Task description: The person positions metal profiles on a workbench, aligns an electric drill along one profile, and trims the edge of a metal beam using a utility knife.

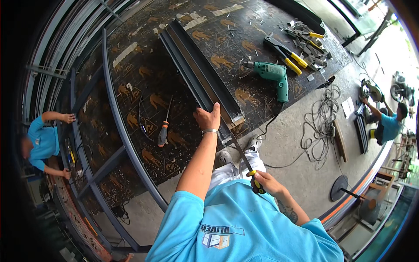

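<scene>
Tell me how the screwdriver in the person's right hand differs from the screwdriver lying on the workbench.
The held screwdriver has a yellow-and-black handle; the loose screwdriver has an orange-and-grey one. The held screwdriver is gripped in the right hand, tip up against the end of the dark metal channel, which the left hand grips; the loose screwdriver lies untouched on the workbench. Both have slim metal shafts.

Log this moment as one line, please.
left hand grips end of dark metal frame profile | right hand holds yellow-handled file | green drill on workbench
</scene>
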{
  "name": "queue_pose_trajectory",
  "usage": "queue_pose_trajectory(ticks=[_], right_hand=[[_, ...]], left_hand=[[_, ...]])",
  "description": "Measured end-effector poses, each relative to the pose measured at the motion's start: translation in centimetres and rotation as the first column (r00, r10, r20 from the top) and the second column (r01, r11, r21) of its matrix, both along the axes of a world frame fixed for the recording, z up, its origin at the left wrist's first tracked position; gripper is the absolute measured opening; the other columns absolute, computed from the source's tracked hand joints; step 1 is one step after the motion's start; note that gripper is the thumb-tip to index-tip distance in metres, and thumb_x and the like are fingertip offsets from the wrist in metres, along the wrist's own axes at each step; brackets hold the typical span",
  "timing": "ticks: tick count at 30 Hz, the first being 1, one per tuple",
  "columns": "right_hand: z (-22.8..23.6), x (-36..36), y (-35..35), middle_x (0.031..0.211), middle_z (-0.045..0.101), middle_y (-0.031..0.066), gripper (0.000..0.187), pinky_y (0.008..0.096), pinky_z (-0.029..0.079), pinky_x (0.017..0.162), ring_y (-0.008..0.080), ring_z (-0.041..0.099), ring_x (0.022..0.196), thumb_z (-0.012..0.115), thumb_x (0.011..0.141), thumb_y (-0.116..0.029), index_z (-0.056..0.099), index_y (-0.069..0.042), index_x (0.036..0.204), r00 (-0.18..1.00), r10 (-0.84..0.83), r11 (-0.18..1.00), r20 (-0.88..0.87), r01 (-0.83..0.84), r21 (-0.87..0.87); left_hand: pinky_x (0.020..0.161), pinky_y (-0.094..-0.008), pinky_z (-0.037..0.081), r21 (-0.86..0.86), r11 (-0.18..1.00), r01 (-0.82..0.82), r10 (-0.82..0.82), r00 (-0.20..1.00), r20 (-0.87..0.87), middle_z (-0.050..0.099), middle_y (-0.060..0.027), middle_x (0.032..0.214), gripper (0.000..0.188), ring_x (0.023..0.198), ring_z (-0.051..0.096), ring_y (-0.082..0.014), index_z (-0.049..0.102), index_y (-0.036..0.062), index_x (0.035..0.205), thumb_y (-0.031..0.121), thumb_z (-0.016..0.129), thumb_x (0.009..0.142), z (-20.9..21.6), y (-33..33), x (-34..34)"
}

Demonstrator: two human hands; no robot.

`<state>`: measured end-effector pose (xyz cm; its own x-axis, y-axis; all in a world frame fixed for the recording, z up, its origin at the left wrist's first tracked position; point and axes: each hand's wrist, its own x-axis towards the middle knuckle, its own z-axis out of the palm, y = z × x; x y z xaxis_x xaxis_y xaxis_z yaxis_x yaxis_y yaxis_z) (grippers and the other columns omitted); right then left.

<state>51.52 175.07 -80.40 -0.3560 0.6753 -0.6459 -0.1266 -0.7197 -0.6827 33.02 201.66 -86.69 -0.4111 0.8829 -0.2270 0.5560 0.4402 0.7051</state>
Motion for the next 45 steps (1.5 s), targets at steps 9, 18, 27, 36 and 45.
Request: queue_pose_trajectory(ticks=[9,18,27,36,45], right_hand=[[-2.2,-4.2,-1.0,0.065,0.056,0.0037,0.044,0.0265,0.038,0.049,0.0114,0.05,0.053,0.034,0.106,-0.04,0.061,-0.005,0.105,0.992,-0.126,0.979,0.024,0.128,-0.162],[-4.4,-6.9,6.5,0.055,0.057,0.0055,0.06,0.0288,0.041,0.046,0.0134,0.052,0.045,0.031,0.104,-0.053,0.061,-0.003,0.09,0.982,0.026,0.999,0.187,-0.029,0.014],[-5.6,-8.6,6.8,0.056,0.055,0.0044,0.055,0.029,0.039,0.043,0.0139,0.052,0.045,0.033,0.105,-0.05,0.057,-0.005,0.084,0.988,-0.055,0.997,0.143,0.062,-0.048],[-6.2,-7.6,8.0,0.058,0.056,0.0026,0.05,0.0278,0.037,0.044,0.0117,0.049,0.045,0.034,0.106,-0.043,0.058,-0.004,0.088,0.985,-0.068,0.997,0.162,0.072,-0.023],[-4.8,-9.3,10.3,0.058,0.053,0.0007,0.05,0.0321,0.04,0.046,0.0108,0.049,0.049,0.035,0.106,-0.045,0.06,-0.006,0.087,0.972,-0.012,0.997,0.234,-0.005,0.073]], left_hand=[[0.117,-0.043,0.026,0.333,0.929,0.159,-0.147,0.987,-0.061,0.027,-0.0321,0.152,0.106,0.14,0.032,-0.0434,0.009,-0.0064,0.151,0.026,0.076,0.076,-1.3,-0.3,-0.9],[0.119,-0.0431,0.024,0.292,0.945,0.15,-0.149,0.989,-0.027,0.026,-0.035,0.151,0.1,0.142,0.029,-0.0442,0.011,-0.0092,0.15,0.023,0.072,0.078,-0.7,0.4,-1.2],[0.119,-0.0434,0.023,0.294,0.942,0.161,-0.165,0.986,-0.011,0.024,-0.0368,0.151,0.098,0.142,0.028,-0.0455,0.01,-0.0103,0.15,0.023,0.069,0.08,-0.4,1.4,-2.0],[0.114,-0.0488,0.029,0.35,0.92,0.174,-0.16,0.985,-0.071,0.032,-0.0358,0.147,0.097,0.135,0.036,-0.0476,0.011,-0.0098,0.15,0.019,0.069,0.079,-1.0,1.8,-2.1],[0.118,-0.0438,0.024,0.351,0.917,0.188,-0.179,0.982,-0.057,0.027,-0.0371,0.15,0.097,0.14,0.03,-0.046,0.012,-0.0128,0.149,0.021,0.07,0.079,-1.2,1.9,-3.1]])
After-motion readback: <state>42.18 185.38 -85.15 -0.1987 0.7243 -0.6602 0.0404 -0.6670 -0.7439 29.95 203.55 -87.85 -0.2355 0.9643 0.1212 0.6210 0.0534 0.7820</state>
